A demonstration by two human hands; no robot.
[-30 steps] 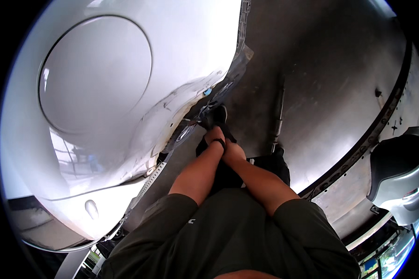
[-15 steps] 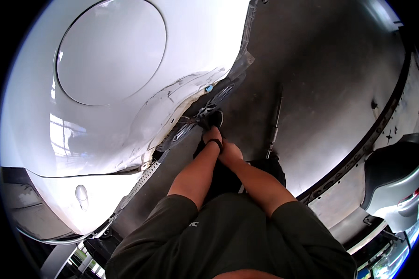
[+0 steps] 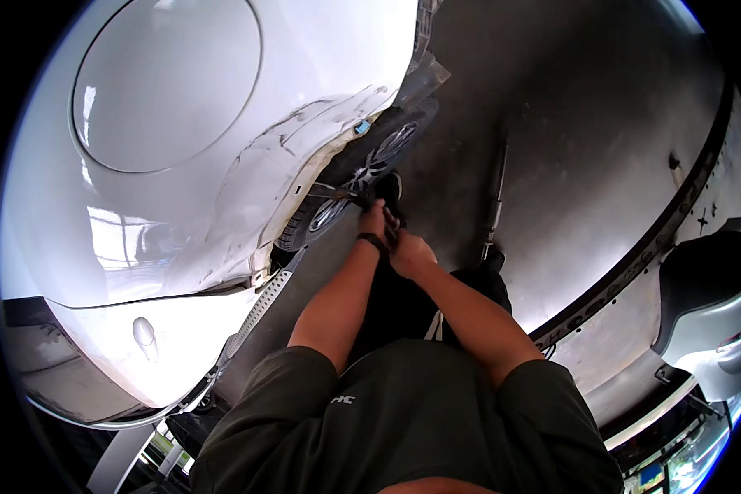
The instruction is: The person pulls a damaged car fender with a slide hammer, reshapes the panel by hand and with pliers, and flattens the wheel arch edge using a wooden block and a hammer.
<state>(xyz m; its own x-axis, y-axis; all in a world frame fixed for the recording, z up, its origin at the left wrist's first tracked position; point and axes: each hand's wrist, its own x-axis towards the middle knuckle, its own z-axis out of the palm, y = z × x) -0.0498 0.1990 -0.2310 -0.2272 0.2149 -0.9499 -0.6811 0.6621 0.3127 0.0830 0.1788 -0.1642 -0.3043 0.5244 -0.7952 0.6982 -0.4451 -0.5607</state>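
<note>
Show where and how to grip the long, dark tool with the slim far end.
Likely best by the tool's near, thicker part, from the person's side, where the left hand and right hand are: its slim far end points toward the white car panel's cream lower edge, leaving less room.

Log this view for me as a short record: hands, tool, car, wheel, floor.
Left hand: closed around a dark-handled tool, black band on the wrist; hand nearest the wheel
Right hand: gripping the same handle; hand closer to the body
Tool: slim far end points toward the wheel arch; contact unclear
Car: white panel, round flap, dark scuffs and creases above the arch
Wheel: spoked wheel, partly under the arch
Floor: long rod right of the hands
</note>
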